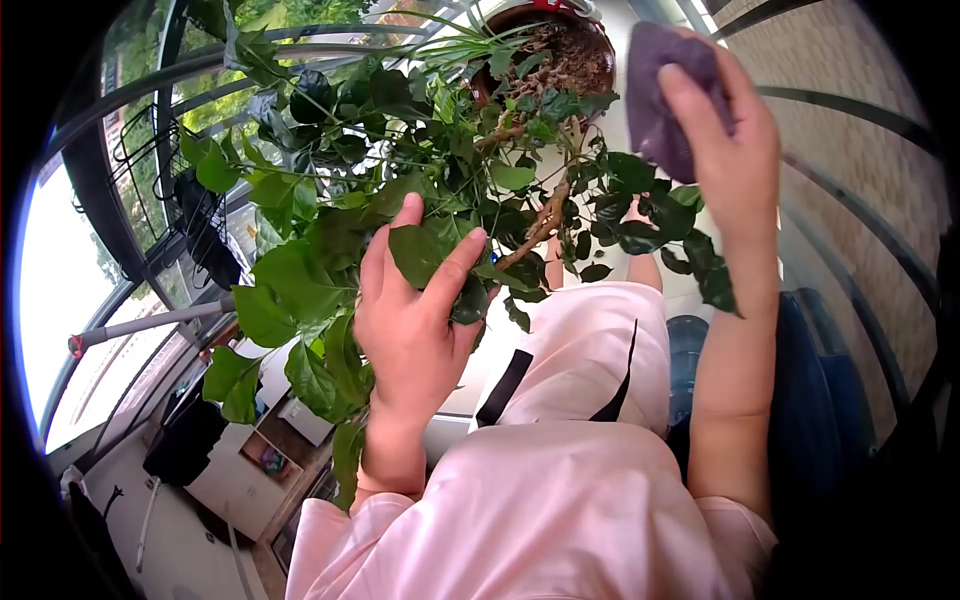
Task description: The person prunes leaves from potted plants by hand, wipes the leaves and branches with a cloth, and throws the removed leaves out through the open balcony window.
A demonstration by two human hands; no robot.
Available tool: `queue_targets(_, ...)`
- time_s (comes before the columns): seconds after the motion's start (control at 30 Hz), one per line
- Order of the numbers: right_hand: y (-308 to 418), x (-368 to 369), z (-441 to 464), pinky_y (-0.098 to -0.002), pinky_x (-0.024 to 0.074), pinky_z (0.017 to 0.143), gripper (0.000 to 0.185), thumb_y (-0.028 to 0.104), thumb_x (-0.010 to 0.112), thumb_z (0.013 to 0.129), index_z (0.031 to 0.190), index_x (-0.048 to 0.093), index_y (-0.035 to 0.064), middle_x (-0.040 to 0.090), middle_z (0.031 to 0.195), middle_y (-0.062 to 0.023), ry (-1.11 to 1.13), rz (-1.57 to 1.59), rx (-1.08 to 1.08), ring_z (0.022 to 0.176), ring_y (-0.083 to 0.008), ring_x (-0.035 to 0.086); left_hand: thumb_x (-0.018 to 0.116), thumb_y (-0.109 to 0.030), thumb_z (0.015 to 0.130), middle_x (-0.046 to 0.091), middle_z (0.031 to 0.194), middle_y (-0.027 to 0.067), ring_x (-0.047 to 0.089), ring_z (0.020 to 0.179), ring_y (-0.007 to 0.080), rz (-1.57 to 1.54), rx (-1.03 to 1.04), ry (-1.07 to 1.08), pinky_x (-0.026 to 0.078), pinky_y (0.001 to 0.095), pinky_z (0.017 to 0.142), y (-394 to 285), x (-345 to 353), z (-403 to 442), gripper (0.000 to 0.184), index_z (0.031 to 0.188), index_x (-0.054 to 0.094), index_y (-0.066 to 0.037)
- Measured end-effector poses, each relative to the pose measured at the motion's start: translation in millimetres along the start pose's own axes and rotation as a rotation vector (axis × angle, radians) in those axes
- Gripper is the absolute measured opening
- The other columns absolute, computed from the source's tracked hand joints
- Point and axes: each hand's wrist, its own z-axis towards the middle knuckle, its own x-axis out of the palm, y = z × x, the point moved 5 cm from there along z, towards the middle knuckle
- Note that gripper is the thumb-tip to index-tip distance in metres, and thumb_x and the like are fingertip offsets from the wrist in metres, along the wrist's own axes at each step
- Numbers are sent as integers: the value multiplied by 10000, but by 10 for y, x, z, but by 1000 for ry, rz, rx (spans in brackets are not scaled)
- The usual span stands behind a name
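My left hand point(415, 325) reaches into the foliage of a potted plant, its fingers spread apart. A broad green leaf point(415, 252) shows between those fingers, and other leaves hide some of the fingertips. Raised at the upper right, my right hand point(738, 150) is closed on a folded purple cloth point(650, 110), which hangs apart from the leaves. Below the cloth, a drooping branch with dark leaves point(710, 270) passes close to my right wrist. The plant's woody stem point(545, 222) leads up toward a brown pot point(607, 60) of soil at the top.
Curved metal railings point(850, 108) run along the right, beside a brown tiled surface. At the left are window frames, a black wire rack point(140, 165) and a grey pole point(150, 325). A white cabinet point(235, 480) stands lower left. A clear blue water jug point(686, 350) is by my right forearm.
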Motion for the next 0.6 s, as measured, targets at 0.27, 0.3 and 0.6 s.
queue_targets(0.27, -781, -526, 187, -217, 471, 739, 352, 245, 599, 876, 1119, 568, -9, 630, 949, -24, 19, 245, 275, 817, -78, 586, 731, -20, 556, 476, 1290, 153, 504, 1062, 344, 3, 12, -10, 426, 386, 872, 20, 26, -40, 532, 1058, 657, -182)
queue_targets(0.3, -814, -454, 137, -214, 467, 745, 352, 246, 597, 877, 1120, 568, -6, 628, 946, -22, 45, 189, 273, 817, -72, 579, 731, -43, 569, 480, 1283, 159, 504, 1061, 351, 24, 23, -17, 439, 388, 849, 18, 23, -26, 498, 1043, 662, -178)
queue_targets(0.6, -721, 229, -409, -245, 439, 802, 352, 264, 545, 899, 1150, 547, 17, 610, 1016, -59, 356, -113, 260, 896, -102, 552, 734, -57, 563, 493, 1269, 146, 500, 1069, 359, 56, 23, -22, 429, 392, 869, 30, 19, -24, 495, 1038, 660, -176)
